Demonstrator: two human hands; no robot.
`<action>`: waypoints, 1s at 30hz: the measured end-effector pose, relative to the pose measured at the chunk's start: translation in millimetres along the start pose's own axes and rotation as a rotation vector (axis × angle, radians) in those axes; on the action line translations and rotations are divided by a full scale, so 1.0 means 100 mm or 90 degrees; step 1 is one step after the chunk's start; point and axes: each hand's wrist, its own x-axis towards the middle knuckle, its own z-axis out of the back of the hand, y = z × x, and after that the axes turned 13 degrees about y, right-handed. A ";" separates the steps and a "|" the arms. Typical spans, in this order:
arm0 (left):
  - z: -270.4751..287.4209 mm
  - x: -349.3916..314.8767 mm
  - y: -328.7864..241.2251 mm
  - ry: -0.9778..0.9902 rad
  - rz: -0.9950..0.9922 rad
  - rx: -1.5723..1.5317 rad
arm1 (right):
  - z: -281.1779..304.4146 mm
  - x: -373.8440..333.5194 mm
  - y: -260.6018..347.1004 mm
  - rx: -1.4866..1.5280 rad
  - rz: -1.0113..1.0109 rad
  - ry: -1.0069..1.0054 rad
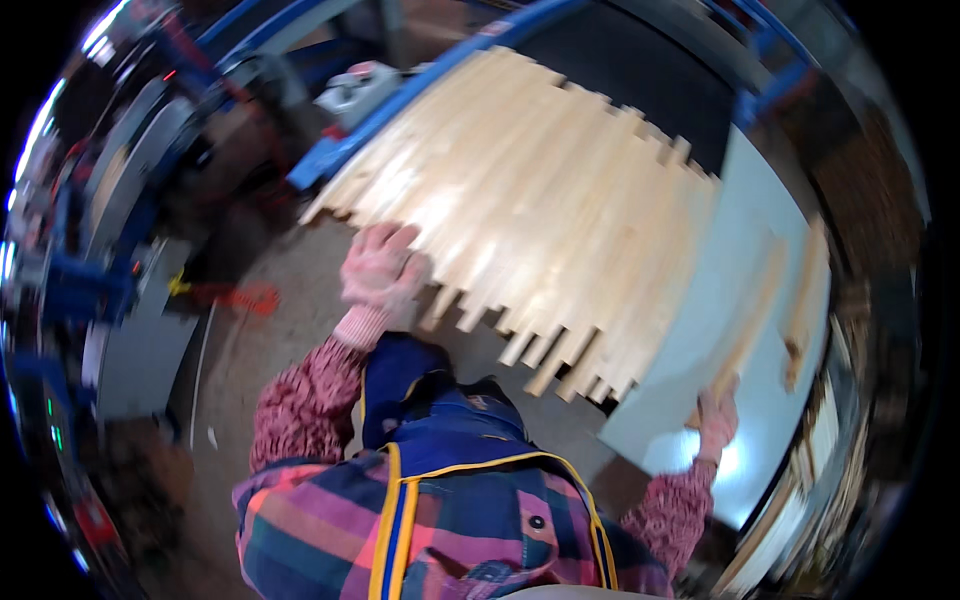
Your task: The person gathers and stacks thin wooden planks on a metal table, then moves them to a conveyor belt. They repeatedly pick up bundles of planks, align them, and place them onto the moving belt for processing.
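Note:
Many pale wooden strips [530,190] lie side by side in a wide layer on the blue-framed stand, their near ends uneven. My left hand [385,270], in a pink knit glove, touches the near ends at the left side. Its fingers are bent, with the thumb apart, and no separate piece shows in it. My right hand [717,415], also gloved, is closed around the near end of a single wooden strip [752,310], blurred by motion. That strip slants away over the pale bluish board [705,320] at the right.
Another wooden strip [805,305] lies near the board's right edge. Stacked wood pieces [800,500] stand at the lower right. A blue rail [430,80] runs along the far left of the layer, beside a white container [360,92]. Grey-and-blue machinery [145,335] stands at the left.

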 end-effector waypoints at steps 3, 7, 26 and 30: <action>0.01 0.39 0.71 -0.067 0.070 0.022 | 0.13 -0.10 0.46 -0.257 -0.224 -0.052; 0.04 1.18 1.84 0.040 0.224 0.041 | -0.07 -0.08 0.77 -0.030 -0.017 -0.251; 0.36 2.32 2.64 0.506 -0.158 0.299 | -2.32 -0.28 4.54 -0.065 0.596 0.019; 0.55 1.81 2.57 0.086 -0.359 0.056 | -2.45 -0.58 5.14 0.135 0.465 0.291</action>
